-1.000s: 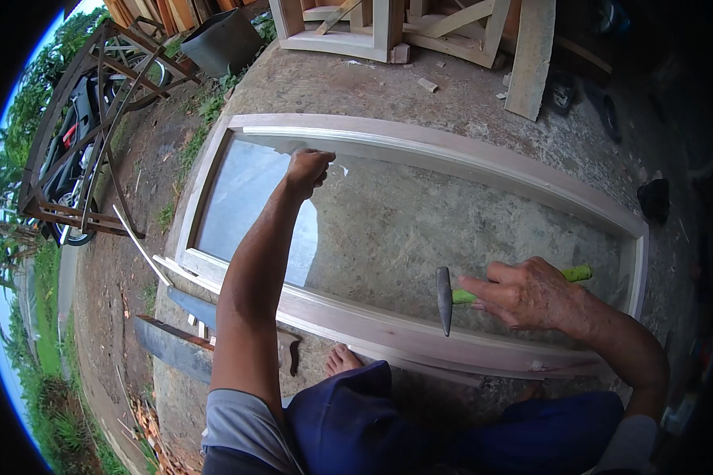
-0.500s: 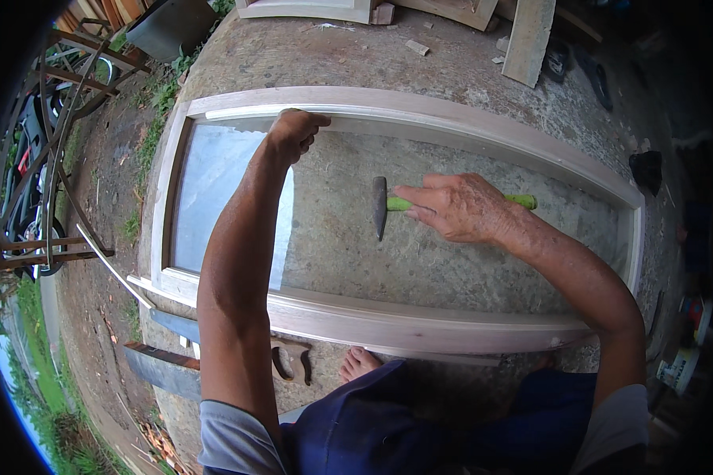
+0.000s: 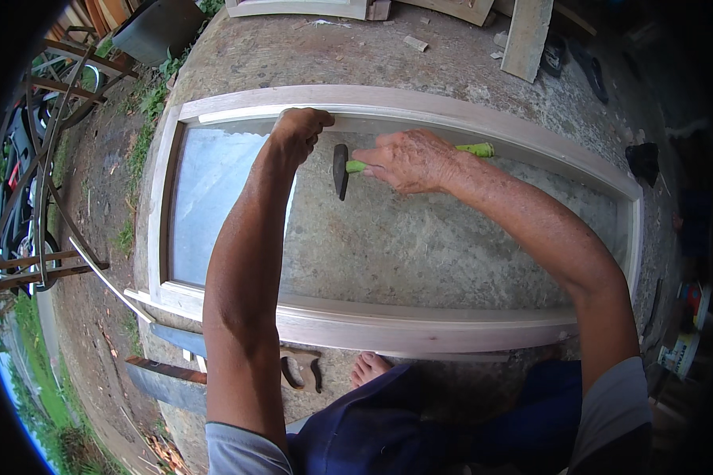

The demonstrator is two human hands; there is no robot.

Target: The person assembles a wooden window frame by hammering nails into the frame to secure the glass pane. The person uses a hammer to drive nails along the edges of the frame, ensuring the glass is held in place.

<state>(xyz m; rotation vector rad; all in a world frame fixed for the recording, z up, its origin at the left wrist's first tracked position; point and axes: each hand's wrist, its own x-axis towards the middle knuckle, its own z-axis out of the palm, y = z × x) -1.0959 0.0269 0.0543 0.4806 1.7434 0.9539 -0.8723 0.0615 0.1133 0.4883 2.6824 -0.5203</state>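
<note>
Rough, stained concrete (image 3: 317,67) spread around the wooden frame (image 3: 420,336), which lay flat before me with a clear pane (image 3: 420,245) set inside its four rails. Off the frame's left end, the concrete gave way to bare earth (image 3: 107,210), where a rusty rack (image 3: 47,273) stood beside a long pale stick (image 3: 111,281).

My left hand (image 3: 301,131) was curled closed at the inner edge of the frame's far rail, with its fingertips at a pale strip (image 3: 238,116) that ran along that rail. Whether the fingers pinched anything small, I couldn't tell from that angle.

My right hand (image 3: 412,162) was wrapped around a hammer (image 3: 341,172) with a lime-green handle, held over the frame's pane toward the far rail. Its dark head pointed left — near my left hand, but apart from it.

Past the frame's near rail were my bare foot (image 3: 370,369), a dark saw handle (image 3: 301,370) and, closer to the frame's left corner, a broad blade (image 3: 166,384). Beyond the far rail lay a small wood offcut (image 3: 415,43) — and, farther right, a rough plank (image 3: 528,39). Off the frame's far right corner sat a black lump (image 3: 643,162).
</note>
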